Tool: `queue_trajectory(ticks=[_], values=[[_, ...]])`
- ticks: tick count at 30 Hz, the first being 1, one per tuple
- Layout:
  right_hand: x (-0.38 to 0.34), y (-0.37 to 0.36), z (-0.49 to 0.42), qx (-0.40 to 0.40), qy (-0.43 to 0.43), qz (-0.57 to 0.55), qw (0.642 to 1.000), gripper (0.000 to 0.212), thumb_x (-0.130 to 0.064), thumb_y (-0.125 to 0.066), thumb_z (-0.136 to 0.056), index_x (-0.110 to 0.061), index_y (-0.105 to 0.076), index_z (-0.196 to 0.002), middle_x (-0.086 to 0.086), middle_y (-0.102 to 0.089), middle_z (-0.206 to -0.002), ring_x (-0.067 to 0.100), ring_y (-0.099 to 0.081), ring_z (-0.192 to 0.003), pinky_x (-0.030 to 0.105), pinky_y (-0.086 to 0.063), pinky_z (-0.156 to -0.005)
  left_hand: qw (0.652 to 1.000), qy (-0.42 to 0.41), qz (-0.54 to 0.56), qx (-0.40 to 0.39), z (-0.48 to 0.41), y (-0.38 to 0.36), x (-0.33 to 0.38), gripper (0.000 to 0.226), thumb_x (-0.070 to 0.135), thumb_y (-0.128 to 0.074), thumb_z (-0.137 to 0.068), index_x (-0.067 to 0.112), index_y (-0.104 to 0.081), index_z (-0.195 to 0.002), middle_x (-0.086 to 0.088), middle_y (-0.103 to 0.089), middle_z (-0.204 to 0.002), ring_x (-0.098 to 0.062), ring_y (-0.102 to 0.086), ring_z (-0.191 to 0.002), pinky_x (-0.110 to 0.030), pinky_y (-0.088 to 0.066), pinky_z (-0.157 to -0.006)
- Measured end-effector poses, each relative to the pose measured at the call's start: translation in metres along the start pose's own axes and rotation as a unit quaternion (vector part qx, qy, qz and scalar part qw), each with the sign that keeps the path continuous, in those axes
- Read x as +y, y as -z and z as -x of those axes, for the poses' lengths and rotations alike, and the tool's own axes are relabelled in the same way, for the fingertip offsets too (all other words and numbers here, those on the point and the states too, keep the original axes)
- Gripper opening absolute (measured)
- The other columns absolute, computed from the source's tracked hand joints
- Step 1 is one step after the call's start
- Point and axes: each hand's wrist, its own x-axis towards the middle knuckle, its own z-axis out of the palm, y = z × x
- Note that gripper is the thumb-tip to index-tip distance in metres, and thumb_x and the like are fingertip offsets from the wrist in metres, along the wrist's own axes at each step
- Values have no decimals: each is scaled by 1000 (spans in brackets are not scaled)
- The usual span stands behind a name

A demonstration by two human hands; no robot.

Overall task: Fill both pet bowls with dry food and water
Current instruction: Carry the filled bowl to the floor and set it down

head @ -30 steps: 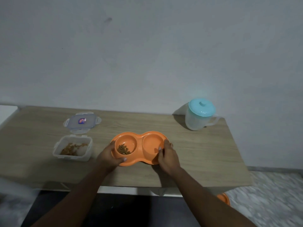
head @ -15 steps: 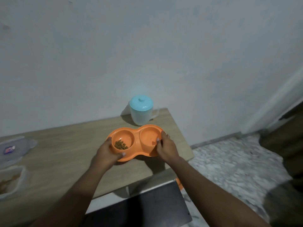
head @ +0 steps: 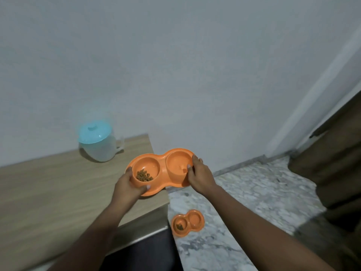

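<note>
An orange double pet bowl (head: 163, 163) is held in the air over the table's right end, half past the edge. Its left cup holds brown dry food (head: 144, 176); its right cup looks wet, though I cannot tell the water level. My left hand (head: 129, 185) grips the left end and my right hand (head: 198, 174) grips the right end. A second orange double bowl (head: 188, 222) lies on the floor below, with dry food in its left cup.
A clear jug with a light blue lid (head: 98, 142) stands at the back right of the wooden table (head: 48, 184), close to the wall. Marble floor (head: 254, 194) spreads to the right. A dark brown piece of furniture (head: 336, 161) stands at the far right.
Both hands have lifted the bowl off the table and carried it right, past the table's edge. My view has swung right, so the food container is out of sight and the floor bowl shows.
</note>
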Motion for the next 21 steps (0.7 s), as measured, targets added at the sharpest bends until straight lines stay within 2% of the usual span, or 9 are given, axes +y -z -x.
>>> queue_trajectory(ticks=[3,7,11,14,16,18,19,21], values=[[46,23,-10,1,-13,0,1000,50,-34,-34,-101,-10,-31,-144,18,-50,-134,42,-49,-124,47,-48,-93,1000,-12,2,-18,-6,-49,16,65,25,-90,-57,44,-61,-112,10,-73,-104,-11,-69,-97,-45,-58,-87],[93,43,-18,5,-36,-5,999,54,-33,-33,-103,-9,-25,-150,16,-42,-147,38,-34,-140,46,-42,-105,999,-26,9,-36,-16,-99,29,68,34,-86,-53,40,-62,-116,12,-73,-105,-7,-68,-98,-39,-56,-91],[144,59,-23,23,-74,-11,997,54,-33,-33,-103,-10,-26,-151,16,-43,-148,38,-36,-138,45,-41,-105,997,-34,-16,-63,-29,-156,37,79,49,-80,-49,32,-58,-122,5,-68,-113,-13,-66,-103,-39,-54,-94],[186,65,-27,40,-91,-13,995,55,-35,-32,-101,-13,-27,-151,15,-43,-148,35,-45,-132,42,-45,-99,995,-29,-31,-87,-40,-202,34,88,58,-77,-47,31,-54,-128,1,-65,-117,-19,-65,-106,-43,-52,-97],[208,69,-30,41,-100,-21,994,58,-41,-29,-98,-16,-29,-150,15,-42,-147,32,-53,-123,40,-47,-95,996,-28,-28,-82,-41,-227,34,85,59,-76,-47,29,-55,-124,-1,-64,-112,-21,-65,-101,-45,-53,-93],[214,74,-33,47,-89,-17,995,60,-42,-27,-95,-16,-29,-150,15,-44,-145,34,-51,-125,42,-47,-96,996,-30,-34,-78,-38,-233,39,81,58,-73,-48,24,-53,-119,-3,-62,-109,-22,-62,-99,-43,-52,-89],[249,73,-40,34,-107,-26,993,60,-41,-28,-96,-15,-28,-150,16,-45,-145,36,-48,-129,44,-47,-97,995,-26,-48,-81,-45,-268,34,76,56,-74,-49,26,-51,-115,0,-61,-109,-21,-60,-99,-41,-51,-87],[257,78,-45,44,-83,-9,996,60,-38,-29,-96,-15,-26,-151,14,-44,-147,38,-45,-132,45,-46,-99,997,-18,-38,-70,-44,-273,41,67,50,-78,-57,35,-49,-116,8,-63,-108,-19,-63,-99,-41,-51,-87]])
